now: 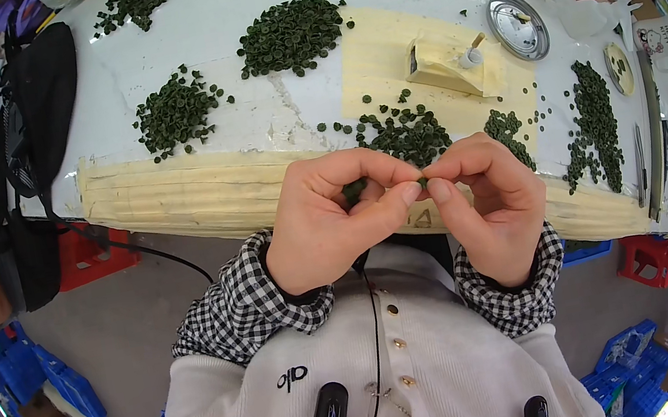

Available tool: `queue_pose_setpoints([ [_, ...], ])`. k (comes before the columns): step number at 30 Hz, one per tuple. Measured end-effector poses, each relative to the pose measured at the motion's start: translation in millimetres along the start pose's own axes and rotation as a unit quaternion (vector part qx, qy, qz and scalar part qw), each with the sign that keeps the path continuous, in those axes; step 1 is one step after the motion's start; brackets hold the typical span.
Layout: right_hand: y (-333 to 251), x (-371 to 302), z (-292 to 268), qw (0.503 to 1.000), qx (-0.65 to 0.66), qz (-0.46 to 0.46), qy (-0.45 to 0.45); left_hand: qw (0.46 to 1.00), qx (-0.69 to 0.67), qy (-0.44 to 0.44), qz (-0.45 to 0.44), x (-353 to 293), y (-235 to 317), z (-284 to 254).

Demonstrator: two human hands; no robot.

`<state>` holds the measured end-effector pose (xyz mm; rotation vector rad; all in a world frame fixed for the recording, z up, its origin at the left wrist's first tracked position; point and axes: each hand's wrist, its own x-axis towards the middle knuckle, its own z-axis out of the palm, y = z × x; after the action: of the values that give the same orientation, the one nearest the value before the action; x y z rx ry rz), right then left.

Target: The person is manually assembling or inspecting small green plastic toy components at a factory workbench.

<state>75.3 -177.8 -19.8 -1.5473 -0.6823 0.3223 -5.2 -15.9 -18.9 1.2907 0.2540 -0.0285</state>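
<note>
My left hand (314,221) and my right hand (494,203) meet over the table's near edge, fingertips almost touching. Between them they pinch a tiny green piece (422,182), mostly covered by the fingertips. More dark green pieces (355,190) show in the curl of my left hand's fingers. Just beyond the hands lies a loose heap of small, round dark green pieces (409,134), some looking like little cups or caps. A smaller heap (507,133) of fine green pieces sits beyond my right hand.
Further heaps of green pieces (293,35) spread over the white table (248,125). A tape-covered block (452,67) holds a small white pot (470,57). Right of it are a round metal lid (518,27) and tweezers (640,163). A black bag (46,98) hangs at left; red stools (92,255) stand below.
</note>
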Motion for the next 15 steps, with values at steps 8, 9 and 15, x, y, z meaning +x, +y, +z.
queue_pose_setpoints([
  [8, -1, -2, 2, 0.998, 0.036, 0.043, 0.01, 1.0, -0.029, 0.005, 0.008, 1, -2, 5],
  [9, -1, -2, 2, 0.998, 0.032, 0.044, 0.011, 0.999, -0.044, 0.009, 0.011, 2, -3, 6],
  [15, 1, 0, 0, 1.0, 0.013, -0.001, 0.007, 0.99, 0.104, 0.001, 0.093, -1, -3, -5],
])
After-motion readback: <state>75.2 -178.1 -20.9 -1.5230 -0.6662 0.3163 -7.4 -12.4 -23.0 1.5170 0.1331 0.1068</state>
